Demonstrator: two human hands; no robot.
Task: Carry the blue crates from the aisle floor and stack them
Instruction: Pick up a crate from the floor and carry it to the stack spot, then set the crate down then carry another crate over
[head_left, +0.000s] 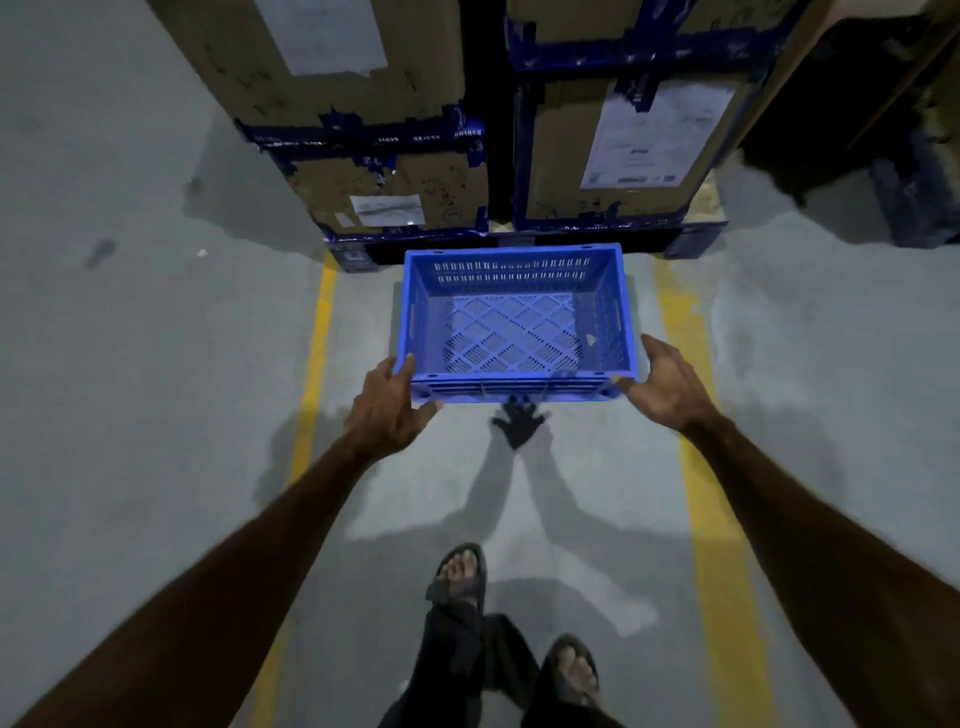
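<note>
One blue crate observed at centre of the aisle, between two yellow floor lines, with its far wall close to the dark pallet base under the stacked goods. Crate is upright, open side up, with slotted walls and a lattice bottom; nothing of note lies inside apart from a small pale scrap near the right wall. Whether its base rests on the grey floor or is slightly raised cannot be told from this view. Left hand is at the near left corner of the crate: thumb lies against the underside of the near rim, fingers reach up along the left wall, loosely spread rather than wrapped round it. Right hand is at the near right corner: thumb tip touches the rim corner, fingers are straight and stand just off the right wall, not curled on anything. Both forearms extend from the near edge of the view. Beyond the crate, two columns of brown cardboard cartons with blue strapping and white labels stand on the pallet base. Near edge: two feet in dark sandals, dark trousers, and shadows of the arms falling on the floor between them and the crate
</note>
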